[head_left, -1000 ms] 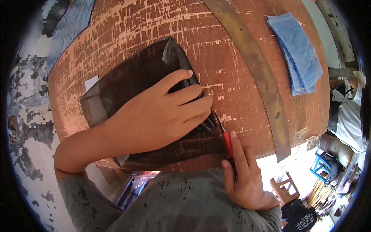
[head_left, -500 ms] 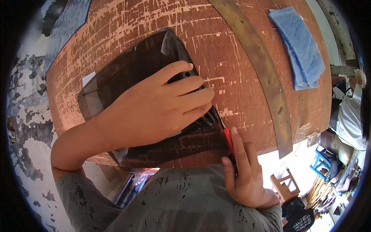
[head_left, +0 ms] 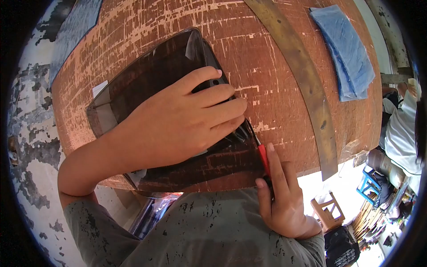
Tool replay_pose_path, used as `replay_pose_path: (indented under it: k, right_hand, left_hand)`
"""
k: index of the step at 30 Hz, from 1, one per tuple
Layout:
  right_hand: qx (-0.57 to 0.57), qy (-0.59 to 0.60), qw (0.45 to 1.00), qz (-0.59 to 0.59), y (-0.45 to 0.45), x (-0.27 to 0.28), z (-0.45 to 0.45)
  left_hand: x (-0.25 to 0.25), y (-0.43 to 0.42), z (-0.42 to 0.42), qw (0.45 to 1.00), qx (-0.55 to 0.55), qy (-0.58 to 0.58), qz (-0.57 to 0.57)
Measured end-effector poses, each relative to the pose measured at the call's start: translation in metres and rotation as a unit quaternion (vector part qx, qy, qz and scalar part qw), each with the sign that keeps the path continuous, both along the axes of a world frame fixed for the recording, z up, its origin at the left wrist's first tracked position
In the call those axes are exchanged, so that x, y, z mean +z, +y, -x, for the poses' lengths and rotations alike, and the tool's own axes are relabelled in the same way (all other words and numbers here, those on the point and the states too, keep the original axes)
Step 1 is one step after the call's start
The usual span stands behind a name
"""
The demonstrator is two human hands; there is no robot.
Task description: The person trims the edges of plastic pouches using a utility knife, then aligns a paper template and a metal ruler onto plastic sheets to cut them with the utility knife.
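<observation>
A dark, see-through sheet with rounded corners lies on the scratched wooden table. Across it rests my left hand, its fingers spread and pressing near the sheet's right edge. Beneath those fingers a black part with a small hole shows partly; the rest is covered. My right hand is closed around a slim red-handled tool, by the table's near edge. The tool's thin metal tip meets the sheet's right edge, a little below my left fingertips; its exact kind is not clear.
A long, stained metal strip curves across the table on the right. Beyond it lies a folded blue plastic packet. A brown stool and a blue stool stand at lower right, with another person farther back.
The view has shifted slightly. Both hands keep nearly the same places, and the red-handled tool has barely moved along the sheet's edge.
</observation>
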State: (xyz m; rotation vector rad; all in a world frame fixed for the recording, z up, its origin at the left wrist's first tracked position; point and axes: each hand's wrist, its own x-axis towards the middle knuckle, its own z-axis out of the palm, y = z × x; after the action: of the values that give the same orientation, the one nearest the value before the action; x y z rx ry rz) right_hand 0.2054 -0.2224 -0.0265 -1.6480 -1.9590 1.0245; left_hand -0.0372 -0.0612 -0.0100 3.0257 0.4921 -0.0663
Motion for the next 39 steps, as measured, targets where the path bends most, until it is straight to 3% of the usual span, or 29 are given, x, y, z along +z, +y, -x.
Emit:
replay_pose_path:
  k: [12,17,32,39]
  right_hand:
    - [-0.001,-0.049,0.998,0.032,-0.002,0.005,0.009]
    - [0.01,-0.054,0.998,-0.033,-0.001,-0.001,0.011]
    - [0.021,-0.084,0.995,-0.056,-0.005,-0.009,0.008]
    - [0.036,-0.075,0.997,0.0,-0.003,0.0,0.006]
  left_hand:
    - [-0.001,0.001,-0.001,1.0,-0.002,-0.024,0.01]
    - [-0.001,0.001,-0.001,1.0,-0.009,0.0,-0.003]
    - [0.002,-0.002,-0.005,0.999,0.0,0.034,-0.002]
    - [0.002,-0.003,-0.004,0.999,-0.008,0.042,-0.013]
